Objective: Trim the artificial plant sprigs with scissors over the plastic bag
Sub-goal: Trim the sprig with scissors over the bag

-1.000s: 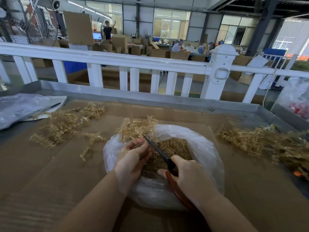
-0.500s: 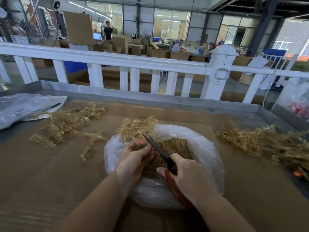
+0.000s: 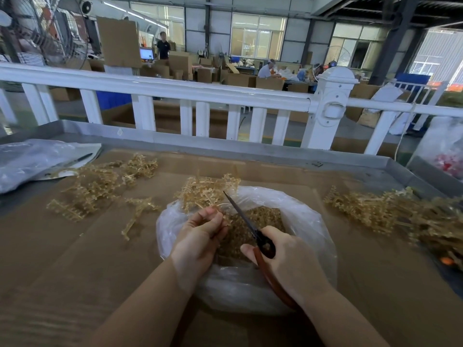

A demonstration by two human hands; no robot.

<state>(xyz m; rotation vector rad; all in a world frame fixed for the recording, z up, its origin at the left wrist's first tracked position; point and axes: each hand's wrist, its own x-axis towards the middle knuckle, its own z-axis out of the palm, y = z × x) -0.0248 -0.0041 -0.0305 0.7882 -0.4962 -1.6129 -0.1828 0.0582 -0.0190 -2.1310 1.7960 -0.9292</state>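
Compared with a second ago, the scissors (image 3: 246, 225) blades sit a little higher and nearer the sprig cluster (image 3: 205, 191), and the left hand's (image 3: 200, 236) fingers have curled in more tightly. A clear plastic bag (image 3: 305, 221) lies open at the middle of the brown cardboard-covered tabletop (image 3: 75, 271), holding a heap of golden trimmings (image 3: 260, 216). The left hand pinches the sprig cluster's stems over the bag's far left rim, fingers closed round them. The right hand (image 3: 288, 256) grips the scissors' reddish handles, blades pointing up and away to the left, the tip close to the sprigs; whether the blades are parted cannot be told. Loose sprigs (image 3: 100, 186) lie to the left and a larger pile (image 3: 390, 214) to the right, with bare cardboard between them and the bag. A raised metal rim (image 3: 250, 149) and a white fence (image 3: 175, 88) border the far edge.
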